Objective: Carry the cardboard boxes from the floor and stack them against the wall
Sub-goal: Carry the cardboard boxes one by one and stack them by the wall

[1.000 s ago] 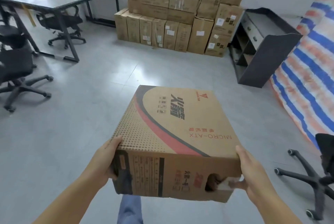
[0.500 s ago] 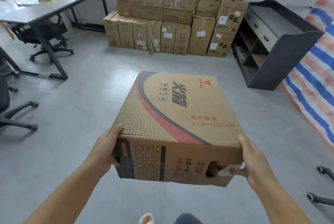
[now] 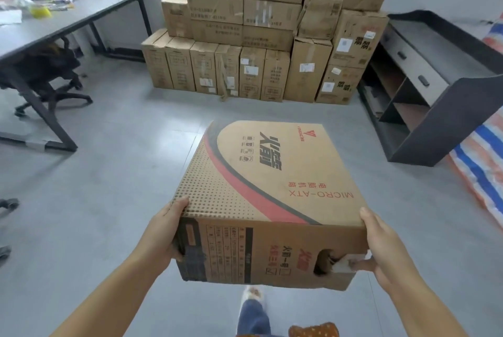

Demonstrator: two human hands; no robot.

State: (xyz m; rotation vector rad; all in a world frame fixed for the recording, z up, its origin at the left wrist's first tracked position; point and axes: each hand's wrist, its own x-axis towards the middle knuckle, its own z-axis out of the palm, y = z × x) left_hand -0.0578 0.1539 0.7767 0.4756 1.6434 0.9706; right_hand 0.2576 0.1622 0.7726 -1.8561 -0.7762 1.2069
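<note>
I hold a brown cardboard box (image 3: pixel 272 187) printed with a red and black curve and "MICRO-ATX" out in front of me, above the grey floor. My left hand (image 3: pixel 166 230) grips its near left corner. On the near right corner my right hand (image 3: pixel 381 244) clamps the edge, with the thumb by a torn handle hole. Ahead, a stack of cardboard boxes (image 3: pixel 261 26) stands against the far wall, several rows high, the bottom row upright on the floor.
A grey desk (image 3: pixel 68 23) with clutter and a black office chair (image 3: pixel 51 75) under it stand at the left. A dark shelf unit (image 3: pixel 435 83) lies at the right, beside a striped tarp (image 3: pixel 484 162). My leg and slippered foot (image 3: pixel 253 309) show below the box.
I have walked forward with the box: the stack against the wall is nearer and larger, and the desk and chairs have slid off to the left. Both hands keep the same grip.
</note>
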